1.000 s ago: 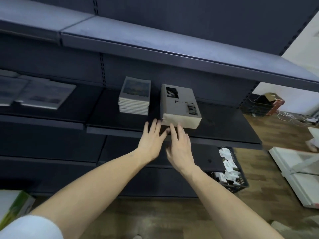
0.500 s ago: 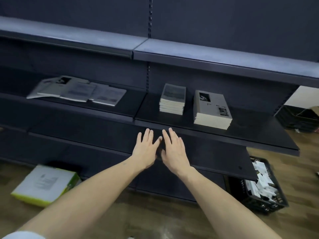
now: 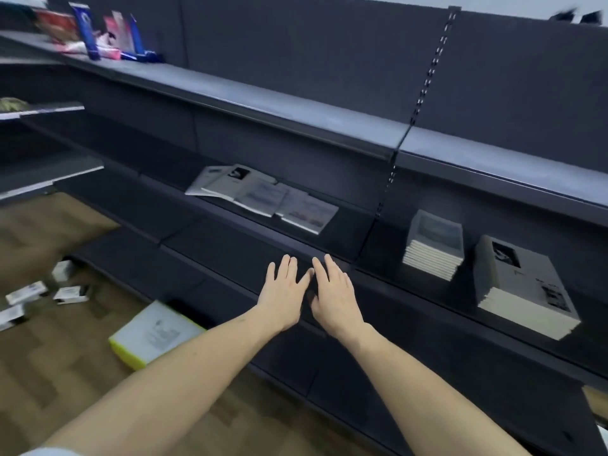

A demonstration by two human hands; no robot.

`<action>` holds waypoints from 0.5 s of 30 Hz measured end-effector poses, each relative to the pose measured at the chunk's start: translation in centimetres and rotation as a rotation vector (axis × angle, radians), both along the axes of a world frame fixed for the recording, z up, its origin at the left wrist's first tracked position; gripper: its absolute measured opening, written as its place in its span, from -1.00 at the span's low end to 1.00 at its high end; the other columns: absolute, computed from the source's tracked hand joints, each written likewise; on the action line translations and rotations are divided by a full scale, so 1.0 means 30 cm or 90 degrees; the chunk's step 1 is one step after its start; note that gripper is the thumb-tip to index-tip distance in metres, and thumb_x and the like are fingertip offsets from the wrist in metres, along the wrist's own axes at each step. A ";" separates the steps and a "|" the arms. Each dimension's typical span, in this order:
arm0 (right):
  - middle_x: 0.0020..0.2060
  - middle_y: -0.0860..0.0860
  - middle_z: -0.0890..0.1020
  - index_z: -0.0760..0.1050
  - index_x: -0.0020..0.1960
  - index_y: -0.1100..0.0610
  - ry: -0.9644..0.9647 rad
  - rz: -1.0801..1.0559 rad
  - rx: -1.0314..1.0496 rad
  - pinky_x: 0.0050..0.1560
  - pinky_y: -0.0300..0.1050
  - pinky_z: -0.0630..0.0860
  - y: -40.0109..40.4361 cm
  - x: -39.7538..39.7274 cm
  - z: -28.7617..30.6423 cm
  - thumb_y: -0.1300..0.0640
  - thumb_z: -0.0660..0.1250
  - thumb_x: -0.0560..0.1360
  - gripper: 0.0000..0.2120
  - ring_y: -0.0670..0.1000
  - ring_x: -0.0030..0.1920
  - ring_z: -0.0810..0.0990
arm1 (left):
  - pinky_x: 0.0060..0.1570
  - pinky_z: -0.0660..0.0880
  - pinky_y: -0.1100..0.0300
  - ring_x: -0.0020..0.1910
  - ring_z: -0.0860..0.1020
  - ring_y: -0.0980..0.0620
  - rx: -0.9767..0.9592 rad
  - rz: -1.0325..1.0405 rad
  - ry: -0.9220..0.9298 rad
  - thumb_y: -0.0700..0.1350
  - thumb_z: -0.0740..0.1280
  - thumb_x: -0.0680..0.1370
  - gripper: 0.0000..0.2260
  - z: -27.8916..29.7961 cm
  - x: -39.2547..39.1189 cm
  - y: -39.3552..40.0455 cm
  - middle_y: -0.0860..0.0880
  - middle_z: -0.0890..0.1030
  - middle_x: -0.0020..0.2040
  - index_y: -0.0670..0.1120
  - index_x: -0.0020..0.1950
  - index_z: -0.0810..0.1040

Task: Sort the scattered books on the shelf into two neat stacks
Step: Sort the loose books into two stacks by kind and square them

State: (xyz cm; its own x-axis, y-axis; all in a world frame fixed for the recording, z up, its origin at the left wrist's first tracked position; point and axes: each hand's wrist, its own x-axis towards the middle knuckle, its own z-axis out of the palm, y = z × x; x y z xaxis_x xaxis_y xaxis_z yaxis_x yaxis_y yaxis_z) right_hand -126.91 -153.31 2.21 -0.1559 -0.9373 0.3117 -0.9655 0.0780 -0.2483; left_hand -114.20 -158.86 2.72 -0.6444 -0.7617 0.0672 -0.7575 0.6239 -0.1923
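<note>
Two neat stacks stand on the dark shelf [image 3: 362,268] at the right: a stack of small grey books [image 3: 433,244] and, right of it, a stack of larger grey books [image 3: 523,287]. Further left on the same shelf several thin grey books [image 3: 263,196] lie spread out and overlapping. My left hand [image 3: 283,291] and my right hand [image 3: 334,294] hover side by side with straight fingers in front of the shelf's front edge, between the scattered books and the stacks. Both hands hold nothing.
A white and yellow box [image 3: 154,334] lies on the wooden floor below the shelves. Small white packets [image 3: 46,291] are scattered on the floor at the left. Colourful packages [image 3: 98,34] stand on the top shelf at far left. Other shelf boards jut out at the left edge.
The view has swung left, so the two stacks now lie at the right and the scattered books near the middle. Both hands have drawn back from the large stack and moved left together.
</note>
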 end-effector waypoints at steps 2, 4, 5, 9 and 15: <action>0.57 0.12 0.08 0.07 0.58 0.10 -0.001 0.026 0.007 0.53 0.11 0.09 -0.088 0.072 -0.002 0.24 0.28 0.50 -0.29 0.08 0.56 0.06 | 0.50 -0.05 -0.19 0.56 -0.16 -0.24 -0.007 0.012 -0.005 -0.03 0.23 0.59 -0.30 0.014 0.065 -0.096 -0.26 -0.08 0.58 -0.05 0.60 -0.12; 0.57 0.12 0.07 0.06 0.58 0.09 0.004 0.042 0.013 0.53 0.10 0.09 -0.177 0.129 -0.009 0.26 0.28 0.50 -0.28 0.08 0.56 0.05 | 0.50 -0.05 -0.19 0.55 -0.16 -0.24 -0.009 0.027 -0.015 -0.05 0.23 0.58 -0.30 0.019 0.122 -0.200 -0.27 -0.08 0.57 -0.06 0.60 -0.12; 0.57 0.12 0.07 0.05 0.58 0.08 0.003 0.044 0.018 0.53 0.09 0.08 -0.214 0.146 -0.014 0.25 0.28 0.50 -0.28 0.08 0.56 0.05 | 0.50 -0.06 -0.19 0.55 -0.16 -0.24 -0.006 0.032 -0.018 -0.05 0.23 0.58 -0.30 0.016 0.141 -0.247 -0.27 -0.08 0.57 -0.06 0.60 -0.12; 0.57 0.13 0.05 0.03 0.58 0.09 0.007 0.025 0.044 0.53 0.07 0.08 -0.349 0.180 -0.037 0.17 0.28 0.54 -0.30 0.10 0.56 0.06 | 0.49 -0.05 -0.18 0.55 -0.14 -0.24 -0.001 0.036 -0.014 0.00 0.25 0.59 -0.27 -0.016 0.196 -0.409 -0.27 -0.06 0.57 -0.02 0.60 -0.15; 0.57 0.15 0.06 0.03 0.59 0.10 -0.006 -0.020 0.062 0.52 0.05 0.11 -0.527 0.203 -0.046 0.16 0.28 0.54 -0.30 0.11 0.55 0.09 | 0.48 -0.03 -0.17 0.56 -0.11 -0.24 -0.002 0.002 -0.012 0.02 0.26 0.58 -0.26 -0.037 0.213 -0.602 -0.27 -0.03 0.57 -0.02 0.60 -0.14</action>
State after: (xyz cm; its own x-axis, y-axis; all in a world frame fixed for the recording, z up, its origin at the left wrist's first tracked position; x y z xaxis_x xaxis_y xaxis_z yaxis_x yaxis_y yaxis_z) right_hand -120.83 -169.14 0.83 -0.1878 -0.9577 0.2181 -0.9598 0.1318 -0.2479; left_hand -107.80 -176.92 1.62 -0.6432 -0.7636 0.0567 -0.7556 0.6209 -0.2086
